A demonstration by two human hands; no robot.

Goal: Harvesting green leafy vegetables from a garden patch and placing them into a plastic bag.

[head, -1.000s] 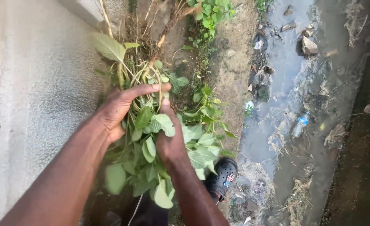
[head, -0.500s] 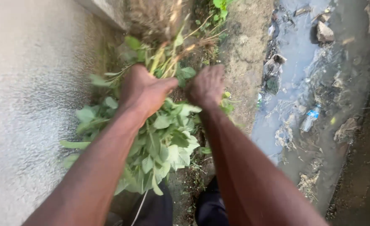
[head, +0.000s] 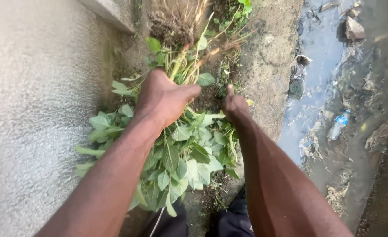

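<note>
My left hand [head: 163, 101] is shut around the stems of a bunch of green leafy plants [head: 181, 149]. The leaves hang down toward me and the brown, soil-clotted roots [head: 176, 24] point away. My right hand [head: 235, 107] is just right of the bunch, thumb up, with its fingers sunk among the leaves near the soil. Whether those fingers hold anything is hidden.
A rough grey concrete wall [head: 36, 109] fills the left. A bare dirt strip [head: 268, 66] runs on the right of the plants. Beyond it lies a drain of dirty water [head: 321, 57] with a plastic bottle [head: 338, 124], a stone [head: 354, 28] and litter. My dark trousers [head: 229, 221] show below.
My left hand closed over the bunch and turned it roots-away. My right hand let go of the leaves, moved out to the right, then dropped lower into the foliage.
</note>
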